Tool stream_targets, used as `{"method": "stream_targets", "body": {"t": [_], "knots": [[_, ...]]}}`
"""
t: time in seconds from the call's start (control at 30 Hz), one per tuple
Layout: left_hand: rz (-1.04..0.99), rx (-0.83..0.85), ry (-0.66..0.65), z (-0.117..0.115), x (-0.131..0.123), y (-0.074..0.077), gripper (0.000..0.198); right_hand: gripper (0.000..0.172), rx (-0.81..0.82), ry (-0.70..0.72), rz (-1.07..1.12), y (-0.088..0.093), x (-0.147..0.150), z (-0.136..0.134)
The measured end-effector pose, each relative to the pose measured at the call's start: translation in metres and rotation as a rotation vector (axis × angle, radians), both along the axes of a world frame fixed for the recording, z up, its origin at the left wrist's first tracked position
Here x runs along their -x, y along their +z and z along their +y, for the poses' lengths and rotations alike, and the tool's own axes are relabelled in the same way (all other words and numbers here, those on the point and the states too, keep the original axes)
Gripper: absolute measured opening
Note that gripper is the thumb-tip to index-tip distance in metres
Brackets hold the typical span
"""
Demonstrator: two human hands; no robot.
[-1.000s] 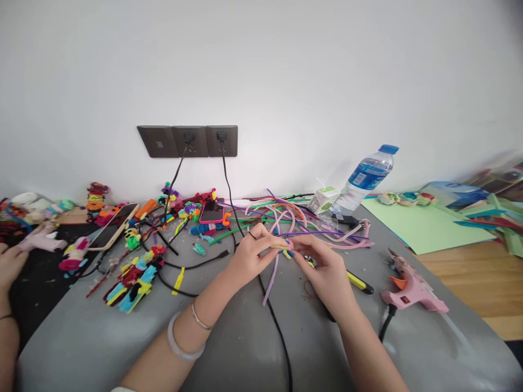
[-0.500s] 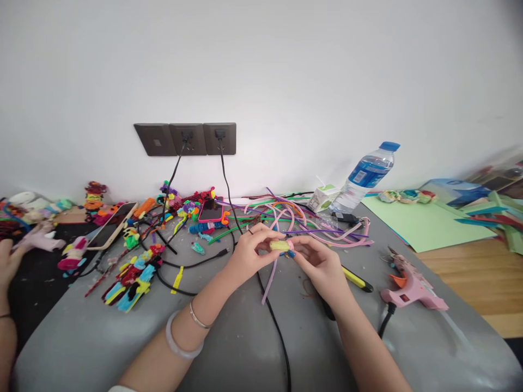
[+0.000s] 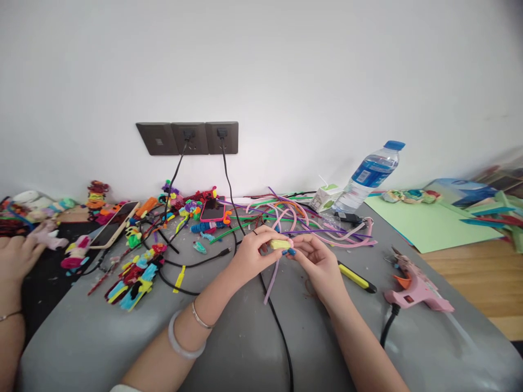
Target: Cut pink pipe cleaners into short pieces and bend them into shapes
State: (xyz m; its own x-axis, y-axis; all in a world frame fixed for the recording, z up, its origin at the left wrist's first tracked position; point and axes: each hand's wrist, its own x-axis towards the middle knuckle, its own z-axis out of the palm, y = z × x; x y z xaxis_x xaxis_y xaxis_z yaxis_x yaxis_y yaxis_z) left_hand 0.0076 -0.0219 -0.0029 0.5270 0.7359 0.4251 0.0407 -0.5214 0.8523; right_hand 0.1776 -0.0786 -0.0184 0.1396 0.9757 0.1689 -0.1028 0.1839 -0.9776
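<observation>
Where fingers [image 3: 267, 236] pinch, yellow piece [image 3: 279, 244], partly hidden

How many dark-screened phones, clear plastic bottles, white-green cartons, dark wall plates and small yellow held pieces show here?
Beige-cased phone and pink-cased phone: 2
Clear plastic bottle: 1
White-green carton: 1
Dark wall plates: 3
Yellow held piece: 1
Total: 8
</observation>
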Motion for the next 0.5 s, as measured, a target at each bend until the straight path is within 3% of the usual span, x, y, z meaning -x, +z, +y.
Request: {"method": "stream_targets", "body": {"t": [0.17, 0.3, 0.5], "knots": [[0.020, -0.136, 0.038, 0.000, 0.000, -0.003, 0.020, 0.025, 0.015, 0.015, -0.081, 0.001, -0.002, -0.002], [0.095, -0.058, 0.096, -0.001, 0.000, -0.001, 0.022, 0.026, 0.009, 0.032, -0.228, 0.006, -0.008, -0.007], [0.129, 0.036, 0.180, 0.002, 0.005, 0.000, 0.020, 0.037, 0.095, -0.184, -0.575, 0.017, -0.050, -0.029]]}}
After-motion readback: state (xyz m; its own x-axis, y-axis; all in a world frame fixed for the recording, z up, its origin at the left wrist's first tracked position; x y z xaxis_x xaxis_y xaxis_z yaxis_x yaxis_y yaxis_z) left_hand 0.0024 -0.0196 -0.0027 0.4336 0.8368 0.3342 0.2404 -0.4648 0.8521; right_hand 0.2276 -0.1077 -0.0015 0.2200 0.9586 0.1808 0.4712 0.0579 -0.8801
